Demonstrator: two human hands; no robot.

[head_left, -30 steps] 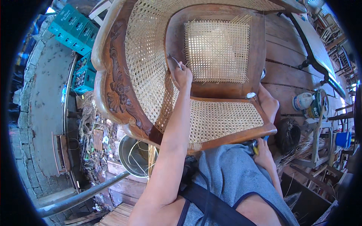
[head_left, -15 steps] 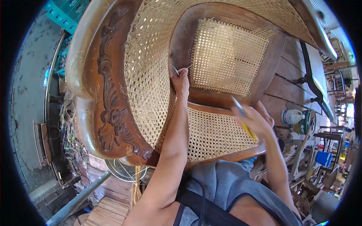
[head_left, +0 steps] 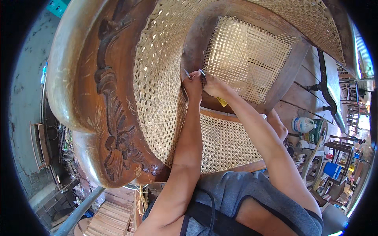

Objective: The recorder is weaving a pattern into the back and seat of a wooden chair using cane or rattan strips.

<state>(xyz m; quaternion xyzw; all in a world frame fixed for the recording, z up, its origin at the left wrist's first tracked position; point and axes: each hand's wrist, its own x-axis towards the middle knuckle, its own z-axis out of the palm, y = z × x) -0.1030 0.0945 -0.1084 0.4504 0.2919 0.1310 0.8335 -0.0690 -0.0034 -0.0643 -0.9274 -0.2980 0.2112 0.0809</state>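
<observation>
A large carved wooden chair (head_left: 112, 102) with woven cane panels lies in front of me. Its square cane seat (head_left: 248, 59) has loose strand ends along its edges. My left hand (head_left: 193, 87) is closed at the near left corner of this seat, a thin, pale, pointed tool (head_left: 186, 73) sticking out of its fingers. Right beside it, my right hand (head_left: 214, 85) is wrapped round a yellow-handled metal tool (head_left: 223, 102), whose tip lies by the left fingers at the seat's corner. What the tips touch is too small to tell.
The curved cane back (head_left: 157, 90) rises close to my left forearm. A white jug (head_left: 304, 124) and a green bucket (head_left: 316, 135) stand at the right, before stacked chair frames and a blue container (head_left: 332, 170). A wooden slatted surface (head_left: 110, 219) is at lower left.
My right hand has swung left with the yellow-handled tool, from over the near cane panel to beside my left hand. The left hand stays at the seat corner; the view has shifted somewhat.
</observation>
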